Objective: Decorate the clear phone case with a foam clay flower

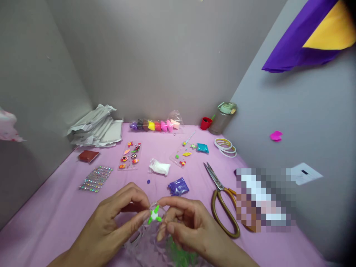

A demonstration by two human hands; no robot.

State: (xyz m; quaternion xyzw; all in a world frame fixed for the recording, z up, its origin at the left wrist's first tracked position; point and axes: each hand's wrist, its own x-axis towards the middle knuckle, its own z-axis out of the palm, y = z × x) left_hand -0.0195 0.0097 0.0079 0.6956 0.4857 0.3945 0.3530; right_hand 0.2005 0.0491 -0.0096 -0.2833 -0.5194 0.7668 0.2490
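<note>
Between thumb and fingers, my left hand pinches a clear rounded plastic piece whose kind I cannot make out. On it sits a small white clay shape with several bright green points. My right hand is curled round the other side, its index finger resting on the upper edge of the clear piece. Below both hands lies clear crinkled plastic, with a green bundle partly hidden under the right hand. Just beyond the fingers are a purple clay packet and an opened white clay packet.
Large scissors lie at right, beside a blurred-out patch. Sticker sheets, rhinestone strips, a brown packet, a teal packet and tape rolls surround the hands. A bottle and red cup stand behind.
</note>
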